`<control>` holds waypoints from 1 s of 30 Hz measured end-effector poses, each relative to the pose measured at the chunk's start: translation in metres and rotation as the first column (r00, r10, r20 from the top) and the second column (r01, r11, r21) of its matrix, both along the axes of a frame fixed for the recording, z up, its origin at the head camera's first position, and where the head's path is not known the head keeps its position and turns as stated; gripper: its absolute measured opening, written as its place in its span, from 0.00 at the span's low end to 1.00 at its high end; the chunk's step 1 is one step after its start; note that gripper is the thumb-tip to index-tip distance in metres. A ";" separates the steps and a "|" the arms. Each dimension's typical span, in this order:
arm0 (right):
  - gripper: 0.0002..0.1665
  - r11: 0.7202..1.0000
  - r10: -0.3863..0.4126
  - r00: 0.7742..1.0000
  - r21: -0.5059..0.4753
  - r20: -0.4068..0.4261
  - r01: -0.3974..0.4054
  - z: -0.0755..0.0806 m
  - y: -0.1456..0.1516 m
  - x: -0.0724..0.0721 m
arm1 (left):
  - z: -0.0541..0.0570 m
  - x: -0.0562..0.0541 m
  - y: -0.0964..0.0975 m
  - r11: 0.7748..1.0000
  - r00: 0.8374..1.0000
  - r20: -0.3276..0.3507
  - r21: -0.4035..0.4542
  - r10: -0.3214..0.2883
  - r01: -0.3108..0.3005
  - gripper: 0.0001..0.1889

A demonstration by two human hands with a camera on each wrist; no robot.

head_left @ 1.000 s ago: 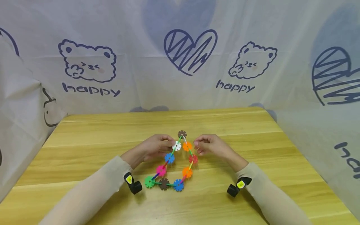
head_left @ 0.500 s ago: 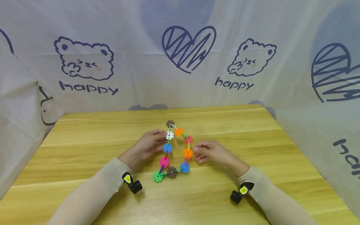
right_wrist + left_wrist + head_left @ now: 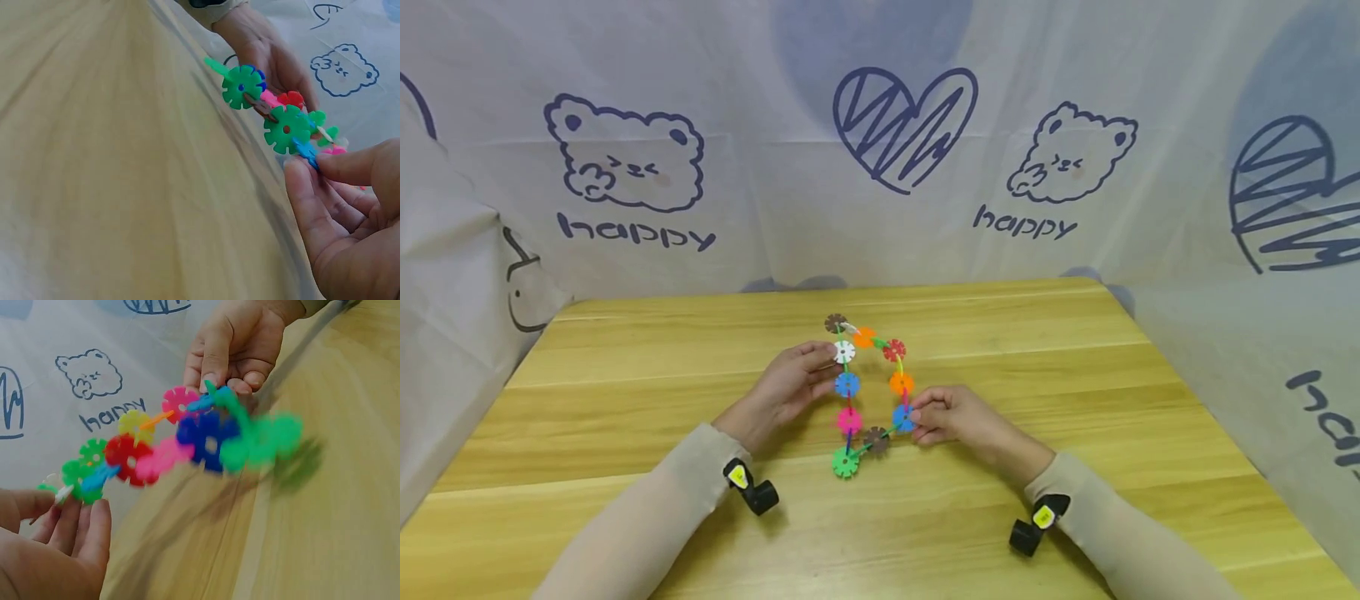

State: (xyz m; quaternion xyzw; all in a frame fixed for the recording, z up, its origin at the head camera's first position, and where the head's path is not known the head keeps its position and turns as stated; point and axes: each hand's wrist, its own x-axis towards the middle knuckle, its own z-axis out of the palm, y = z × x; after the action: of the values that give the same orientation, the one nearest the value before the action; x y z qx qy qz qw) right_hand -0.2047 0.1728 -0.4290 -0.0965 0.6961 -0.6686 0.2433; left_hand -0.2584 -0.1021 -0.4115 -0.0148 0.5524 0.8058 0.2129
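Observation:
A closed loop of notched plastic snowflake discs (image 3: 849, 421) in many colours hangs above the table between both hands. My left hand (image 3: 793, 383) pinches the white disc (image 3: 844, 352) on the loop's left side. On the lower right, my right hand (image 3: 958, 421) pinches a blue disc (image 3: 904, 417) between thumb and finger. A brown disc (image 3: 836, 323) tops the loop, and a green disc (image 3: 845, 462) is at its lowest corner. In the left wrist view, a green disc (image 3: 275, 437) nearest the camera is blurred. The right wrist view shows the blue disc (image 3: 305, 152) edge-on at the fingertips.
A wood-grain table (image 3: 700, 350) lies below the hands. White cloth (image 3: 775, 192) printed with bears, hearts and lettering hangs behind it and at both sides. Small black cameras, such as the left one (image 3: 763, 497), are strapped to each wrist.
The loop has turned, its top shifting left and its bottom right. My right hand, earlier apart from the loop, has moved down and taken hold of the blue disc. My left hand keeps its hold.

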 end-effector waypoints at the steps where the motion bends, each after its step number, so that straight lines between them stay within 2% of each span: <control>1: 0.11 1.000 -0.013 1.000 -0.001 -0.005 0.013 0.001 0.001 0.000 | 0.000 0.000 -0.001 1.000 1.000 0.001 0.012 -0.002 0.002 0.05; 4: 0.11 0.999 -0.038 0.999 -0.003 -0.023 0.038 0.005 0.005 -0.002 | 0.002 0.001 -0.005 0.998 1.000 -0.004 0.050 -0.022 0.022 0.07; 9: 0.12 0.999 -0.017 0.999 0.035 -0.042 0.018 0.013 0.012 -0.005 | 0.003 0.001 -0.012 0.993 0.998 0.002 0.103 -0.057 0.057 0.15; 14: 0.13 0.993 0.026 0.998 0.114 -0.062 -0.019 0.018 0.022 -0.008 | 0.002 0.001 -0.022 0.991 0.995 -0.025 0.090 -0.102 0.103 0.11; 18: 0.14 0.984 0.056 0.996 0.171 -0.070 -0.044 0.023 0.030 -0.012 | 0.004 0.005 -0.031 0.989 0.988 -0.037 0.027 -0.147 0.148 0.05; 21: 0.14 0.980 0.068 0.996 0.192 -0.065 -0.054 0.028 0.034 -0.017 | 0.005 0.009 -0.039 0.977 0.977 -0.044 -0.067 -0.207 0.204 0.04; 25: 0.13 0.976 0.077 0.994 0.209 -0.083 -0.058 0.033 0.038 -0.026 | 0.002 0.015 -0.048 0.940 0.954 -0.048 -0.195 -0.296 0.281 0.11; 28: 0.13 0.975 0.079 0.992 0.216 -0.097 -0.056 0.035 0.039 -0.033 | 0.000 0.020 -0.052 0.912 0.941 -0.028 -0.257 -0.337 0.319 0.17; 30: 0.12 0.973 0.073 0.993 0.228 -0.097 -0.049 0.036 0.039 -0.038 | -0.002 0.024 -0.055 0.892 0.931 -0.017 -0.293 -0.366 0.345 0.17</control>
State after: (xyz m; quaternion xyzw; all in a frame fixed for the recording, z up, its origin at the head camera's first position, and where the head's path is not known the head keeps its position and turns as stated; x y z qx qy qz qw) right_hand -0.2432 0.2114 -0.3932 -0.1244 0.7757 -0.5717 0.2365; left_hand -0.2347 -0.1570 -0.4131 0.0848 0.6631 0.6652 0.3324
